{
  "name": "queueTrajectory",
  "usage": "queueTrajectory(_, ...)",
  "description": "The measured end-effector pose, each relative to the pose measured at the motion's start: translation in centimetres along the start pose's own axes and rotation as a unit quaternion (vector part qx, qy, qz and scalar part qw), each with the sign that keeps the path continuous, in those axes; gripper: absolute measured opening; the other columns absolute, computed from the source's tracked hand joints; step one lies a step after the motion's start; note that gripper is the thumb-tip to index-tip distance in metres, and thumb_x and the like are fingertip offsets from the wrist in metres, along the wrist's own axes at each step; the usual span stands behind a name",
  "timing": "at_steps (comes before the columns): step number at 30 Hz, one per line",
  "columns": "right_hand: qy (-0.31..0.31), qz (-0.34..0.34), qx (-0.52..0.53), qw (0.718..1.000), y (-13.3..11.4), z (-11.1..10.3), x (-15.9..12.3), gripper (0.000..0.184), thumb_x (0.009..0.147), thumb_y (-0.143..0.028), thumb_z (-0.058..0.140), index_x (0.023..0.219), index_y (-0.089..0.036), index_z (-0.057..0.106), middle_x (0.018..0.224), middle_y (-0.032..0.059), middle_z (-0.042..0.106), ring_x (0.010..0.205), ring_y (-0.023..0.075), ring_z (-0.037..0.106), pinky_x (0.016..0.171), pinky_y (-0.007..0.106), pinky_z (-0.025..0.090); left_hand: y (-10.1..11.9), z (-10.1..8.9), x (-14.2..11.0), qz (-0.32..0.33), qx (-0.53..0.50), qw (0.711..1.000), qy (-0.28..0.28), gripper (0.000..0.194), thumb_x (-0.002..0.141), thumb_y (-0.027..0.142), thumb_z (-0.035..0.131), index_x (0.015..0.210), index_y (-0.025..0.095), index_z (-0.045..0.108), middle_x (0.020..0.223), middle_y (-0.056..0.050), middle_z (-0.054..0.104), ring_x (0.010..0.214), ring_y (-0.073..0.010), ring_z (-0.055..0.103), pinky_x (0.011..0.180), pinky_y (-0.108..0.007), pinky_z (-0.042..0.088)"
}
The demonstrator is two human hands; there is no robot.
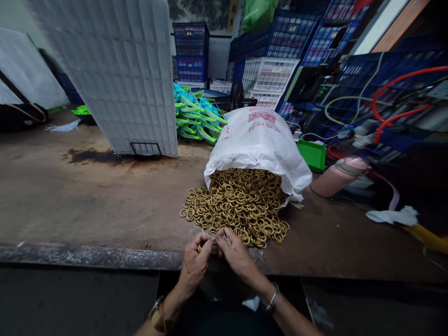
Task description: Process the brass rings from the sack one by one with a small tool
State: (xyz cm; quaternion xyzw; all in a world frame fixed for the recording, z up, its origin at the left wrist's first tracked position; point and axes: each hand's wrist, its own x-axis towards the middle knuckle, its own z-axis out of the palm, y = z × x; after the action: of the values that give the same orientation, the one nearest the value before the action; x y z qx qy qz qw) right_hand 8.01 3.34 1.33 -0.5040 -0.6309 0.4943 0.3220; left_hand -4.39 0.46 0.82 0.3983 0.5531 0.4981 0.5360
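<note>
Angling inward at the table edge (105, 256), left hand (193, 262) curled around gold rings (199, 248), right hand (234, 252) pinched, contents unclear.

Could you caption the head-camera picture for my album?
Left hand and right hand close together at the edge of a worktable, beside gold-coloured rings spilling from a white sack.
</note>
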Motion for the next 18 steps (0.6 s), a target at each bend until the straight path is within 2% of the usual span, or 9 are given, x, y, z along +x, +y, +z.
queueTrajectory(2,-0.008,0.037,0.055,0.998,0.2,0.0,0.1,0.029,0.083,-0.043,0.038,0.067,-0.020,0.043,0.052,-0.0065,0.041,0.047,0.0083,0.037,0.048,0.020,0.031,0.2,0.1,-0.1,0.017,0.014,1.000,-0.009,0.020,0.074,0.036,0.055,0.070,0.016,0.055,0.051,0.006,0.048,0.040,-0.0051,0.037,0.038,-0.016,0.029)
queueTrajectory(4,-0.008,0.051,0.073,0.996,0.3,-0.1,0.2,0.029,0.081,-0.043,0.040,0.063,-0.020,0.041,0.051,-0.0068,0.039,0.047,0.0077,0.034,0.048,0.020,0.030,0.4,0.3,-0.2,-0.001,0.014,1.000,-0.024,0.022,0.073,0.038,0.055,0.070,0.016,0.055,0.051,0.005,0.049,0.040,-0.0052,0.037,0.038,-0.016,0.029)
queueTrajectory(9,0.027,0.029,0.005,0.999,0.2,-0.4,0.3,0.025,0.077,-0.038,0.045,0.061,-0.019,0.041,0.056,-0.0060,0.040,0.054,0.0088,0.037,0.053,0.020,0.031,0.5,0.5,-0.3,-0.094,-0.045,0.992,-0.073,0.030,0.071,0.046,0.055,0.071,0.017,0.049,0.047,0.009,0.042,0.035,-0.0041,0.034,0.035,-0.015,0.029)
queueTrajectory(13,0.028,0.004,-0.027,0.999,-0.2,-0.5,0.1,0.026,0.079,-0.038,0.042,0.061,-0.019,0.040,0.058,-0.0058,0.037,0.056,0.0091,0.035,0.053,0.021,0.030,0.0,0.5,-0.3,-0.093,-0.086,0.988,-0.085,0.030,0.071,0.046,0.056,0.070,0.017,0.046,0.052,0.008,0.043,0.036,-0.0033,0.035,0.034,-0.015,0.029)
queueTrajectory(18,0.003,0.008,0.016,1.000,-0.6,-0.6,0.0,0.025,0.080,-0.038,0.042,0.065,-0.019,0.043,0.058,-0.0059,0.039,0.055,0.0089,0.037,0.054,0.021,0.032,-0.3,0.3,-0.6,-0.090,-0.148,0.979,-0.103,0.028,0.074,0.044,0.054,0.073,0.017,0.046,0.057,0.007,0.045,0.038,-0.0023,0.035,0.035,-0.014,0.027)
